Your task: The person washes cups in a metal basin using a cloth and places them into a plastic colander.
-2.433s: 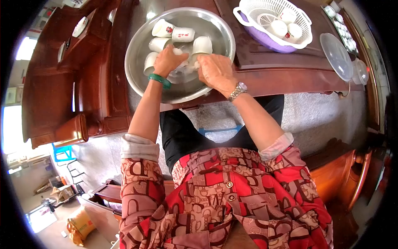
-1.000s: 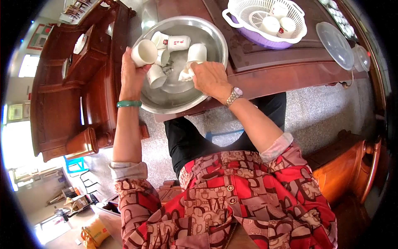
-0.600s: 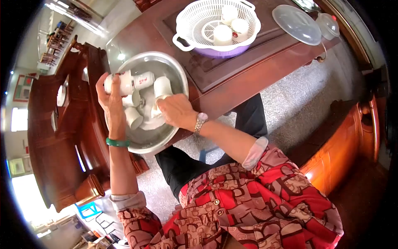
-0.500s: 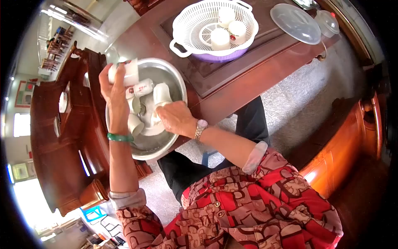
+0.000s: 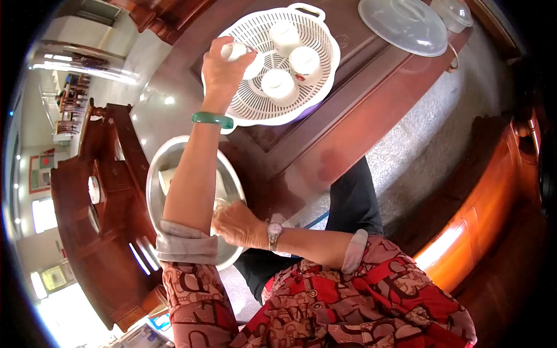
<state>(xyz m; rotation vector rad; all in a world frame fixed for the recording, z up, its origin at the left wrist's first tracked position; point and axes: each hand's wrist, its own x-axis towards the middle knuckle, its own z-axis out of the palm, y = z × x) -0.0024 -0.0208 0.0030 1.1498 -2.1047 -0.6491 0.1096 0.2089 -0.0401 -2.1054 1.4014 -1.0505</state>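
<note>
My left hand [image 5: 223,72], with a green bangle at its wrist, is closed round a white cup [image 5: 233,52] at the left side of a white slotted basket [image 5: 316,95]. Three white cups stand in that basket: one cup [image 5: 284,35] at the back, a cup [image 5: 304,60] with a red print, and a cup [image 5: 278,84] nearer me. Over the metal basin [image 5: 155,214], my right hand [image 5: 239,225] is closed on something white that looks like a cloth; its fingers are partly hidden. My left forearm covers much of the basin, where white cups show in part.
The basket rests on a purple basin on a dark wooden table [image 5: 301,180]. A translucent lid [image 5: 403,26] lies at the table's far right, beside a lidded clear container [image 5: 452,14]. A polished wooden seat [image 5: 464,220] stands to my right.
My left hand has carried a cup from over the metal basin to the basket. My right hand stays at the basin. The view has shifted, with the basin lower in it.
</note>
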